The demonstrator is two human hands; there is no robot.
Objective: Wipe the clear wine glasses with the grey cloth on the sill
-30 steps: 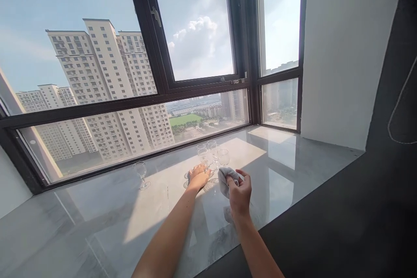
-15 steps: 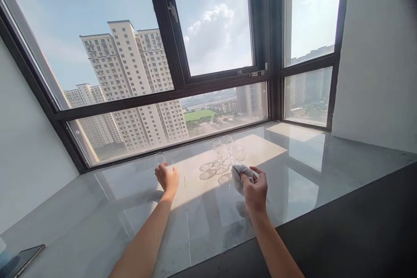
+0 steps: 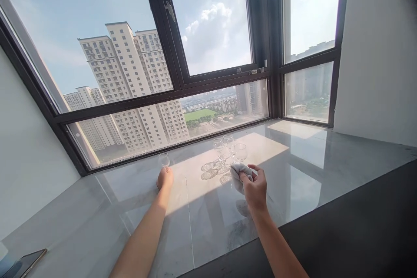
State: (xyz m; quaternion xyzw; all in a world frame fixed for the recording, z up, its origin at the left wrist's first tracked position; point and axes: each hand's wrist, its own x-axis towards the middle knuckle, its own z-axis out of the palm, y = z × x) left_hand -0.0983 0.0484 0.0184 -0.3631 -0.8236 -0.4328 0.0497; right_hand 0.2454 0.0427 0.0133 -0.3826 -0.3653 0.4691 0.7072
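Observation:
A clear stemmed glass stands up out of my left hand, whose fingers are closed around its lower part, near the window side of the sill. The stem and foot are hidden by the hand. My right hand pinches a bunched pale grey cloth above the sill, right of the left hand. Just behind the cloth, a group of clear stemmed glasses stands upright in a patch of sunlight, with ring-shaped shadows around their feet. The nearest glass of the group is partly covered by the cloth.
The glossy grey stone sill runs under a dark window frame. A phone lies at the lower left, beside a pale object cut off by the picture's edge. The sill's front edge drops to a dark face.
My left hand has turned and shifted slightly, so more of the glass's bowl shows above it. My right hand with the cloth has stayed nearly in place. The view has tilted slightly.

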